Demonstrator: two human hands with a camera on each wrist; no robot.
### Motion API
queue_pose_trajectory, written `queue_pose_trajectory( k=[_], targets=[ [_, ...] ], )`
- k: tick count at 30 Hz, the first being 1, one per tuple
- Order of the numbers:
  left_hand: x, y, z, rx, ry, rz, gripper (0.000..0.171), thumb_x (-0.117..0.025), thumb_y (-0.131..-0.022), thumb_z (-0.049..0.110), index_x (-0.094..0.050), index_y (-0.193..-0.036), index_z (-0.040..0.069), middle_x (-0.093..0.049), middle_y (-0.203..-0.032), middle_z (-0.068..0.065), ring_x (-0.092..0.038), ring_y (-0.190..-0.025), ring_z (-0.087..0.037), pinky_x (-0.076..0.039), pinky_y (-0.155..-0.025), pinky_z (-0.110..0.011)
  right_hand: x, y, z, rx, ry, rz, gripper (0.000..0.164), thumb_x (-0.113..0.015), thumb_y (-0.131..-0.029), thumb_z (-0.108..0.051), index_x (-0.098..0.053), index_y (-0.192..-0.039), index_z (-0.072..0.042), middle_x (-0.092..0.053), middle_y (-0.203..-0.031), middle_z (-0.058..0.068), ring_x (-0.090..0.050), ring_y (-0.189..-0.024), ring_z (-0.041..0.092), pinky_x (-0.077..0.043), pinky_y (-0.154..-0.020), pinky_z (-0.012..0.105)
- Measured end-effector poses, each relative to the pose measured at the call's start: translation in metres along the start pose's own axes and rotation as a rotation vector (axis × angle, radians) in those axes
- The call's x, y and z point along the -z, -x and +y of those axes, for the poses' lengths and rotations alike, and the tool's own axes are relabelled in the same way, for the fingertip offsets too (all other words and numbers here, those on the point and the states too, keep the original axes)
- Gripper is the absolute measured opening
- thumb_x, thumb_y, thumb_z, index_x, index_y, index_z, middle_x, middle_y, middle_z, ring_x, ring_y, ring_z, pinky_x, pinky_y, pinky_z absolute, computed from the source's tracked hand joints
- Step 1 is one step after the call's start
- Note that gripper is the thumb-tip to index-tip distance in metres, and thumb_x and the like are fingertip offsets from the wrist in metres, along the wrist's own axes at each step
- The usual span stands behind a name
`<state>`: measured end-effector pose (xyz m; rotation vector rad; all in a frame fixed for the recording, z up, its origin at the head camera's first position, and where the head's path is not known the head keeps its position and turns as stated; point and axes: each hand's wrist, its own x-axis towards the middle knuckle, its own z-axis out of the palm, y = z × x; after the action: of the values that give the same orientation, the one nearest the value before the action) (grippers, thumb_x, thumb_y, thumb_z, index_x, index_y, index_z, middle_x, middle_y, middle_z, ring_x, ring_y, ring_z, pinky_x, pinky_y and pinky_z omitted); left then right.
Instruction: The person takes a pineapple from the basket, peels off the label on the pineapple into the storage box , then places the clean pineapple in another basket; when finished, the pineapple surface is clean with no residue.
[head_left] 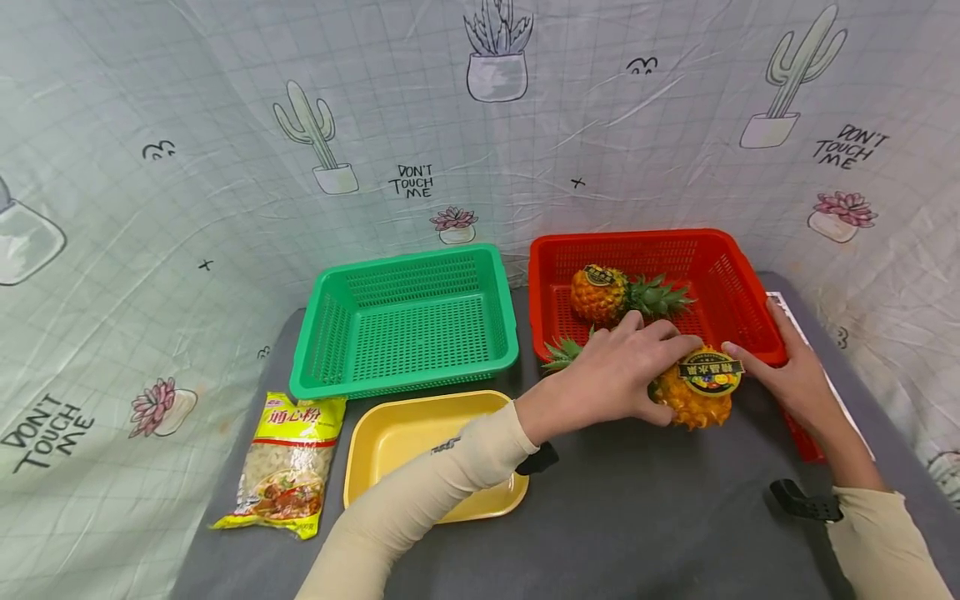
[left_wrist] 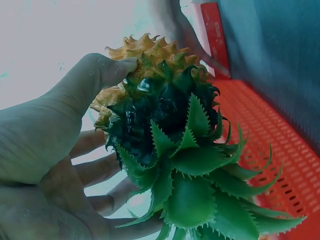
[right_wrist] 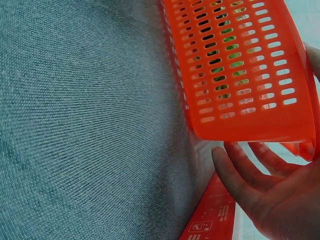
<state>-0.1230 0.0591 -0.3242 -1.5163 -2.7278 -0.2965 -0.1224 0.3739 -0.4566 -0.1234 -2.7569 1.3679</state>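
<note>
My left hand (head_left: 618, 367) grips a small pineapple (head_left: 697, 404), its black label facing up, over the front rim of the red basket (head_left: 637, 242). In the left wrist view the thumb presses the pineapple's orange and dark-green skin (left_wrist: 165, 100), fingers round the other side; the leafy crown (left_wrist: 200, 195) points toward the lower right. Another pineapple (head_left: 597, 296) lies on its side inside the red basket. At that basket's front right corner is my right hand (head_left: 806, 387), thumb and fairly straight fingers spread around the corner (right_wrist: 260, 130).
Left of the red basket stands a green basket (head_left: 420, 333). A yellow tray (head_left: 390, 433) sits in front of it, partly behind the left sleeve. A yellow food packet (head_left: 288, 467) lies at far left. Beside the right hand is a flat red-and-white item (head_left: 806, 442).
</note>
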Motion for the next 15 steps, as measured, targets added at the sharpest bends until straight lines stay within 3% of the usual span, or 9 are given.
queue_pose_trajectory(
  k=[5,9,13,15],
  targets=[
    [-0.008,0.002,0.011,-0.015,-0.011,-0.056,0.08,-0.083,-0.088,0.049,-0.052,-0.157,0.024,-0.057,-0.142,0.004,-0.046,-0.107,-0.014,-0.044,-0.066,-0.022,0.002,0.001,0.001,-0.016,0.0,0.003,0.097,-0.069,-0.102,-0.045,0.0,-0.17,-0.038,-0.042,-0.153,0.029,-0.047,-0.112,0.018,-0.04,-0.08,0.028],
    [-0.016,0.003,0.02,-0.013,0.008,-0.107,0.08,-0.083,-0.088,0.05,-0.052,-0.157,0.026,-0.056,-0.142,0.006,-0.042,-0.101,-0.011,-0.04,-0.064,-0.02,0.001,0.002,0.001,-0.022,-0.009,-0.001,0.098,-0.069,-0.102,-0.045,0.001,-0.17,-0.038,-0.04,-0.156,0.03,-0.049,-0.117,0.028,-0.041,-0.079,0.023],
    [-0.029,0.005,0.024,-0.007,0.017,-0.107,0.078,-0.083,-0.088,0.051,-0.053,-0.156,0.026,-0.056,-0.138,0.007,-0.039,-0.096,-0.01,-0.038,-0.061,-0.019,-0.001,0.002,0.0,-0.031,-0.025,-0.01,0.099,-0.069,-0.101,-0.047,0.003,-0.17,-0.038,-0.037,-0.159,0.03,-0.046,-0.125,0.043,-0.043,-0.08,0.024],
    [-0.035,0.006,0.025,0.007,0.014,-0.101,0.078,-0.083,-0.088,0.052,-0.053,-0.155,0.026,-0.057,-0.137,0.008,-0.039,-0.094,-0.01,-0.037,-0.06,-0.019,-0.002,0.002,-0.002,-0.033,-0.029,-0.008,0.1,-0.069,-0.101,-0.048,0.003,-0.17,-0.038,-0.036,-0.16,0.029,-0.045,-0.126,0.044,-0.044,-0.082,0.029]
  ],
)
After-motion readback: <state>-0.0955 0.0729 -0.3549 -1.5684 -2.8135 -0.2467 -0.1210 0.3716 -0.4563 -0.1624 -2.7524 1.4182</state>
